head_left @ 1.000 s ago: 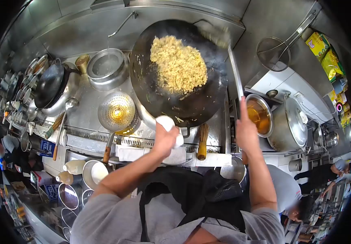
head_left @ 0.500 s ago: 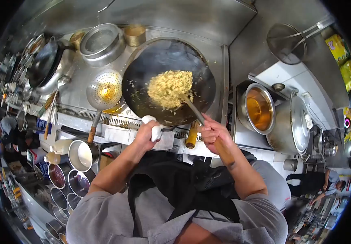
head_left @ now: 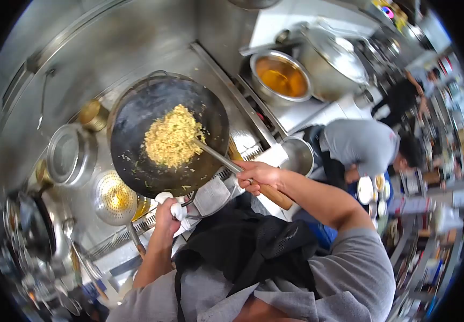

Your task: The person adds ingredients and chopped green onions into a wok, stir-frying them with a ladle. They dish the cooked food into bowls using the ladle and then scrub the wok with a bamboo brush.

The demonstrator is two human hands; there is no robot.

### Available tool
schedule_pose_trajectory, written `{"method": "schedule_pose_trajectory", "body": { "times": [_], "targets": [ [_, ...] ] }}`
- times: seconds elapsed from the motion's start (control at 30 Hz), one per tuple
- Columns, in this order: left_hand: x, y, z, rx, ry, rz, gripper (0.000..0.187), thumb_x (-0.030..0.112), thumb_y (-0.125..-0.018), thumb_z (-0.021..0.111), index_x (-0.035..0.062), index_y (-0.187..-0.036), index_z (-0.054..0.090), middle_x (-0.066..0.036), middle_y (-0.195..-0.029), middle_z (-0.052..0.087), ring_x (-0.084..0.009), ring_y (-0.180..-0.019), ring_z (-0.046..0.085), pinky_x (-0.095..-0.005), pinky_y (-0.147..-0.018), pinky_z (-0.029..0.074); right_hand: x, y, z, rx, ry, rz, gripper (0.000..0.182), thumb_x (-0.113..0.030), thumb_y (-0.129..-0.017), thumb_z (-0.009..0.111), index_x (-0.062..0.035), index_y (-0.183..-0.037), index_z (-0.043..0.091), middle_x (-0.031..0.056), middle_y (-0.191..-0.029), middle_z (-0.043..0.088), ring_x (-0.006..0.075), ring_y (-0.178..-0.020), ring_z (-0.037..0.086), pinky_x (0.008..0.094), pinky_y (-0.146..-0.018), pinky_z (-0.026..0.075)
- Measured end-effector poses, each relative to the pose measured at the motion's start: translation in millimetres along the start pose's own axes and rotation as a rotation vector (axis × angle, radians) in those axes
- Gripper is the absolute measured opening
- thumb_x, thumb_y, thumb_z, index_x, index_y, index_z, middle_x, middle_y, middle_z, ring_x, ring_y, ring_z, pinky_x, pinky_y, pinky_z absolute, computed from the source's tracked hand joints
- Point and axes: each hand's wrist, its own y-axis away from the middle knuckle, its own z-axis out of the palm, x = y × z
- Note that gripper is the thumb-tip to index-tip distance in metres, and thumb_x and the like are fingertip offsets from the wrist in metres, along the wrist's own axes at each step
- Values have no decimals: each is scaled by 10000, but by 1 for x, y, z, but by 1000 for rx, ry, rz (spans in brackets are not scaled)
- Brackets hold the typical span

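Observation:
A large dark wok (head_left: 130, 134) sits on the range, with a heap of yellow fried rice (head_left: 173, 137) in it. My left hand (head_left: 166, 216) is closed around a white cloth (head_left: 174, 207) at the wok's near handle. With its fingers wrapped round the long shaft, my right hand (head_left: 258, 177) holds a ladle (head_left: 218, 156) that has a wooden handle end. The ladle's head is in the rice and hidden by it.
Left of the wok are a perforated strainer (head_left: 115, 198) and a metal pot (head_left: 70, 155). A bowl of orange liquid (head_left: 283, 78) and a lidded pot (head_left: 331, 61) stand at the upper right. A person in grey (head_left: 361, 145) bends close by on the right.
The view has turned, so the wok appears further left and tilted round. The rice heap looks more compact. A bending co-worker now shows more fully on the right. Both hands keep their holds.

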Motion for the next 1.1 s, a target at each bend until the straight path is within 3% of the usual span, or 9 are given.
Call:
{"method": "schedule_pose_trajectory", "body": {
  "times": [0.07,0.13,0.23,0.43,0.53,0.6,0.83,0.97,1.1],
  "targets": [
    [6,-9,-8,-24,-25,111,169,21,-775,559,9,-944,572,-127,-834,644,-272,-722,675,-379,-582,562,12,-3,13,110,-38,46,447,-143,-979,560,-103,-1388,383,-4,-701,453,67,-474,413,265,-441,416],
    [32,0,6,-26,-111,135,61,37,-783,570,47,-841,554,-94,-722,604,-234,-618,645,-348,-518,531,13,-3,22,126,-7,-8,354,-146,-986,546,-106,-1315,419,-18,-694,446,55,-464,407,247,-428,388],
    [49,13,13,-126,-262,151,132,101,-812,606,61,-919,539,-62,-746,585,-197,-590,606,-333,-491,506,6,19,52,110,-39,-70,175,-80,-935,563,-57,-1083,473,-44,-659,431,32,-453,397,227,-395,357],
    [34,28,44,-411,-453,105,331,37,-771,610,13,-1084,505,-103,-855,612,-224,-710,658,-350,-605,557,61,152,88,323,-74,-286,477,-68,-896,549,-31,-1354,420,-23,-655,442,45,-426,389,244,-388,361],
    [13,25,100,-659,-569,63,307,38,-779,598,19,-1074,514,-96,-862,614,-206,-700,644,-333,-588,535,106,213,111,508,-206,-397,463,-66,-910,524,-67,-1361,420,-23,-653,421,38,-425,376,234,-393,348],
    [-12,26,134,-802,-630,-29,262,47,-790,589,22,-1046,534,-95,-858,622,-199,-686,642,-317,-560,523,145,236,131,647,-316,-473,404,-73,-928,519,-78,-1323,437,-30,-657,410,32,-428,360,227,-398,341],
    [97,-101,224,-1064,-875,-684,164,95,-819,602,50,-970,554,-90,-776,639,-204,-623,639,-331,-487,507,10,111,275,1073,-833,-566,197,-73,-958,524,-61,-1134,438,-9,-717,425,41,-476,398,233,-413,392],
    [126,-147,326,-1226,-1075,-959,118,78,-834,592,46,-944,565,-84,-789,643,-181,-625,636,-317,-492,507,-70,77,281,1172,-1145,-652,163,-44,-960,500,-78,-1116,466,-8,-704,427,32,-469,402,216,-403,388],
    [77,-199,382,-1337,-1202,-1178,71,77,-846,581,46,-910,579,-62,-763,632,-167,-611,630,-316,-490,502,-109,27,260,1330,-1385,-758,160,-43,-964,488,-74,-1118,463,-23,-689,418,26,-475,394,209,-410,377]
  ]
}}
